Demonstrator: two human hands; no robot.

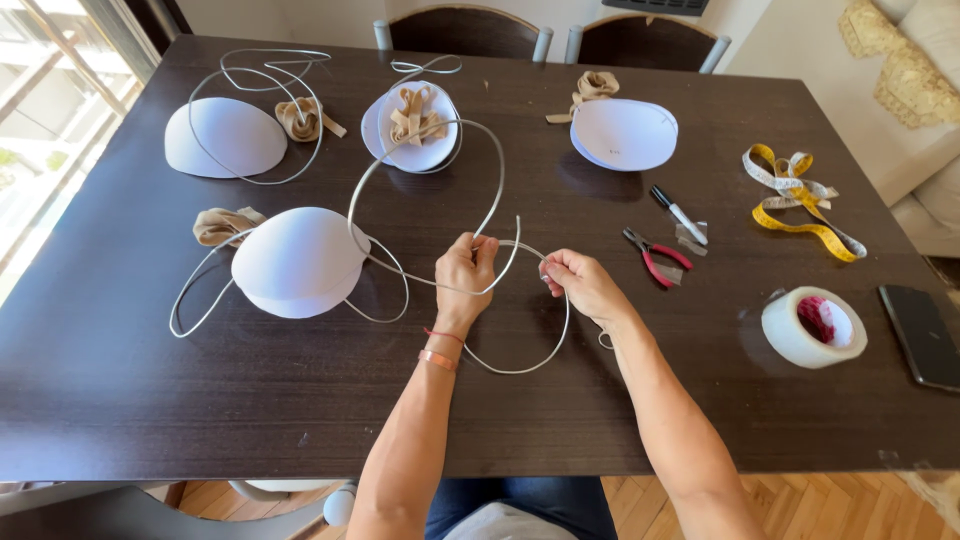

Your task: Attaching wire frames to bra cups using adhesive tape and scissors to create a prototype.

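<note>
A long silver wire [428, 140] loops over the dark wooden table [130, 400]. My left hand [464, 272] pinches the wire where two strands cross, near the table's middle. My right hand [580, 282] grips the same wire a little to the right, at the top of a round loop that curves down under both wrists. A white foam cup [298, 262] lies dome-up just left of my left hand, with more wire looped around it.
Three more white foam cups [224, 138] [412, 128] [624, 133] with beige ribbon bundles [300, 118] sit at the back. Red-handled pliers [655, 257], a marker [678, 214], a yellow measuring tape [800, 200], a tape roll [812, 326] and a phone [920, 335] lie to the right.
</note>
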